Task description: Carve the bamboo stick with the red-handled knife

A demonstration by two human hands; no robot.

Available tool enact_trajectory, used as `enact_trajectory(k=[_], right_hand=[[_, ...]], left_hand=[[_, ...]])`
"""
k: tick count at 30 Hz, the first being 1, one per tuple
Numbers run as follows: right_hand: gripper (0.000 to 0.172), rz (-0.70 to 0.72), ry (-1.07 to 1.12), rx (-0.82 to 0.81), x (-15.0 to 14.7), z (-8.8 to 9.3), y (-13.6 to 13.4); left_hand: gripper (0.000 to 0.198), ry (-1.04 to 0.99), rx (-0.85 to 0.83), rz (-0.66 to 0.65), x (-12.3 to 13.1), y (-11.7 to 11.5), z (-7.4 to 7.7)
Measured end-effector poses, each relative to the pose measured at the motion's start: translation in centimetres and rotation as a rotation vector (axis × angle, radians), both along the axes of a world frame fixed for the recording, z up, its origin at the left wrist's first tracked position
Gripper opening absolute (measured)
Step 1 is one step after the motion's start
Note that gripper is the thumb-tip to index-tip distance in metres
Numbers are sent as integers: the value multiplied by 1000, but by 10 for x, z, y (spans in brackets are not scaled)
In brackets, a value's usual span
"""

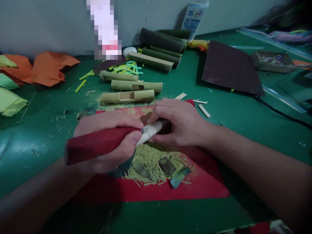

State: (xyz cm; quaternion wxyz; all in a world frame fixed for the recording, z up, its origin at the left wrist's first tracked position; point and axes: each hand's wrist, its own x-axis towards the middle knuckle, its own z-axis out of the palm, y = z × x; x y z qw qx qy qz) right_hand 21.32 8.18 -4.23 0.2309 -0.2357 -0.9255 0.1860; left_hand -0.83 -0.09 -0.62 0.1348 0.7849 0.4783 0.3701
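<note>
My left hand (107, 143) is closed around the thick red handle (95, 146) of a tool, thumb pressed near its front end. A pale, whitish piece (148, 132) runs forward from the handle and darkens towards my right hand; whether it is a bare or wrapped blade I cannot tell. My right hand (177, 122) closes about its far part, fingers on one side and thumb on the other. Under both hands, a red sheet (151, 193) carries greenish-yellow shavings (153, 159) and dark flat scraps (167, 165).
Bamboo tubes, two with cut windows (133, 96), lie just beyond the sheet on a green tabletop (170, 217). Darker bamboo lengths (162, 39) are stacked behind. A dark brown board (231, 68) lies right, beside a small box (273, 61). Orange paper (52, 68) is at left.
</note>
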Motion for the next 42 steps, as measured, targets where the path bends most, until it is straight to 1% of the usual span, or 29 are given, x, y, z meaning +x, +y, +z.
enact_trajectory(k=[3,6,10,14,16,17,20,22,26,30,32,34,38,41,42], right_hand=[[31,-3,-9,-10,0,0,0],[32,-7,-23,-23,0,1,0],[31,-9,-24,-32,1,2,-1],[31,2,-5,-26,3,0,-2],[30,-1,0,-16,3,0,-2],[30,-2,-3,-15,3,0,-2],[29,-8,-21,-22,2,1,-3],[28,-17,-17,-23,2,2,-3],[28,-12,-4,-24,1,1,-2],[29,-6,-5,-20,0,0,-1],[28,-8,-7,-13,0,1,-1],[28,-8,-15,-16,0,1,-2],[30,-19,-22,-34,0,2,-2],[31,-17,-29,-37,1,2,-1],[31,-11,-30,-35,2,2,0]], left_hand=[[11,3,47,-19,1,1,0],[14,3,52,-30,6,1,4],[11,79,54,45,12,-1,7],[12,59,97,130,10,-5,5],[12,62,67,117,7,-8,5],[12,71,44,84,5,-9,5],[12,100,61,59,0,-11,6],[14,69,69,64,-2,-11,5],[14,-17,43,-1,-1,-9,5],[9,-15,-65,44,4,-6,8],[9,1,-81,44,7,-5,8],[10,13,-59,47,9,-4,6],[9,57,81,71,10,-5,2],[10,77,90,99,5,-8,3],[11,85,78,88,3,-8,5]])
